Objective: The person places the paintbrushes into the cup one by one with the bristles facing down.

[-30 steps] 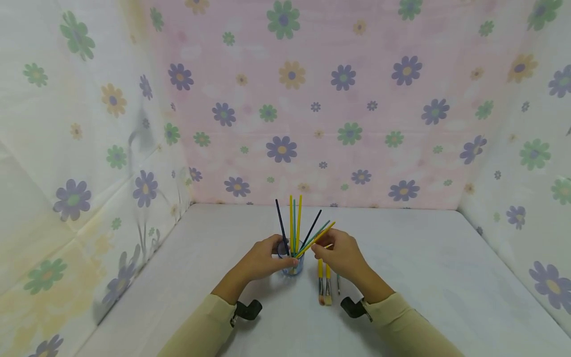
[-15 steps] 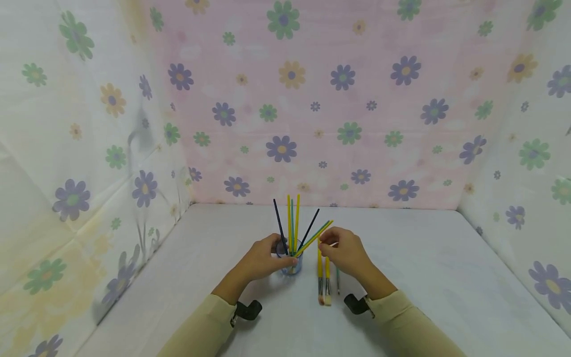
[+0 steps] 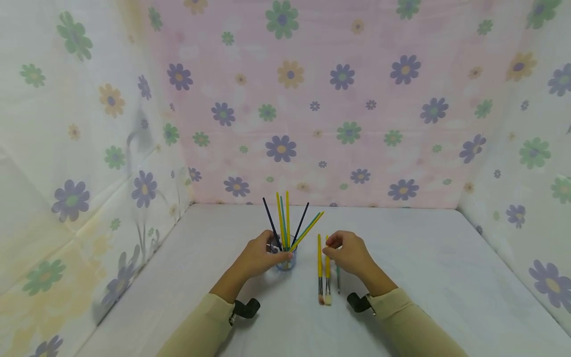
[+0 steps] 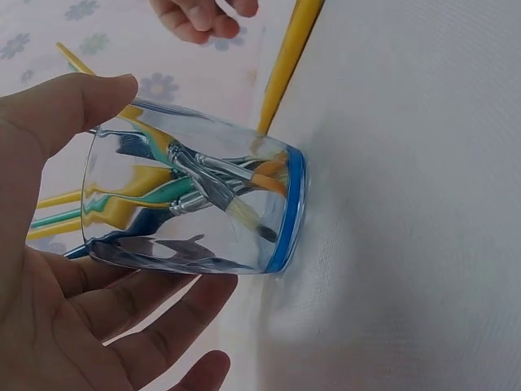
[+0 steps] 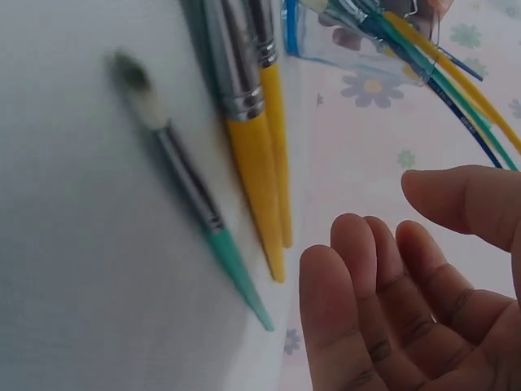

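Flowered cloth, white table, and a clear cup of brushes in a left hand's grip

Pink cloth (image 3: 312,106) printed with purple, green and yellow daisies rises behind a white table (image 3: 410,307), with paler flowered panels (image 3: 67,148) on both sides. At the middle of the table, the left hand (image 3: 257,255) grips a clear cup (image 4: 293,208) with a blue base, thumb on one side and fingers on the other. The cup is upright and holds upright brushes (image 3: 287,218), bristles down: three yellow, two green and two dark handles, some fanning out to the right above the rim.

Just right of the cup, two yellow brushes (image 3: 319,258) lie side by side with their bristles toward the person, and a shorter green brush (image 5: 201,195) lies beside them. The right hand (image 3: 350,254) is over these, holding nothing, its fingers loosely bent and the thumb apart from them. From the head view it overlaps the handles; whether it touches one is hard to tell. Both forearms wear light khaki sleeves (image 3: 200,327), with a black wrist camera (image 3: 247,308) on each.
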The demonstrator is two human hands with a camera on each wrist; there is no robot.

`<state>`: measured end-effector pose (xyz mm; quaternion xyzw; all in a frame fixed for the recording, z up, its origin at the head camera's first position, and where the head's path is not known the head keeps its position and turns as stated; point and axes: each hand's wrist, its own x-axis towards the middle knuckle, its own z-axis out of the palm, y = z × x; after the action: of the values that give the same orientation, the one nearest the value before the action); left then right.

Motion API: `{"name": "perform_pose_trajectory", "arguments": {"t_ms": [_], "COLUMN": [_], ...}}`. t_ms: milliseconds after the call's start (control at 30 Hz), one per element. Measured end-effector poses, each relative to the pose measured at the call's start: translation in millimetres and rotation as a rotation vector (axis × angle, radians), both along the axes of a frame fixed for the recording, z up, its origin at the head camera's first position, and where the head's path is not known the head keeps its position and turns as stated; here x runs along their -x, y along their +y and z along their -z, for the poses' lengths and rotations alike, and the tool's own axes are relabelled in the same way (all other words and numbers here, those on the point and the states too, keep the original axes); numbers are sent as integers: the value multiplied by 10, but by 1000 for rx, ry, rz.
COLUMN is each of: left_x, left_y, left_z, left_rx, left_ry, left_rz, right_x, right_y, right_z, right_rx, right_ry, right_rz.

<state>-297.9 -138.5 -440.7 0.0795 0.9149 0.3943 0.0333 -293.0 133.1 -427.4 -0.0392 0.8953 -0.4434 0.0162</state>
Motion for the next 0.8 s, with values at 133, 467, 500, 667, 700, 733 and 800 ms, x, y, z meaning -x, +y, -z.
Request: {"name": "perform_pose_trajectory", "arguments": {"t_ms": [133,467,500,667,700,733,800], "left_x": [16,19,18,21,21,22,22], "left_y": [-2,-5,-5,-6,-7,-6,-6], "left_z": [8,7,7,15,16,18,21], "left_rx": [3,-3,-3,-4,-3,-2,1], "left_ry": [-5,-2,-2,-5,-4,-3,-2], "left_rz": [-9,-8,-8,-6,-5,-4,-2], "right_x": [47,113,115,113,107,105,103], "right_y": [36,86,89,102,106,111,124], "right_z": [61,141,142,137,131,130,130], "right_rx": [-25,-158,-165,-174,-175,-176,-180], "right_ry": [-69,-182,-192,-236,-237,-239,-238], "right_rz": [26,17,18,28,27,27,25]}}
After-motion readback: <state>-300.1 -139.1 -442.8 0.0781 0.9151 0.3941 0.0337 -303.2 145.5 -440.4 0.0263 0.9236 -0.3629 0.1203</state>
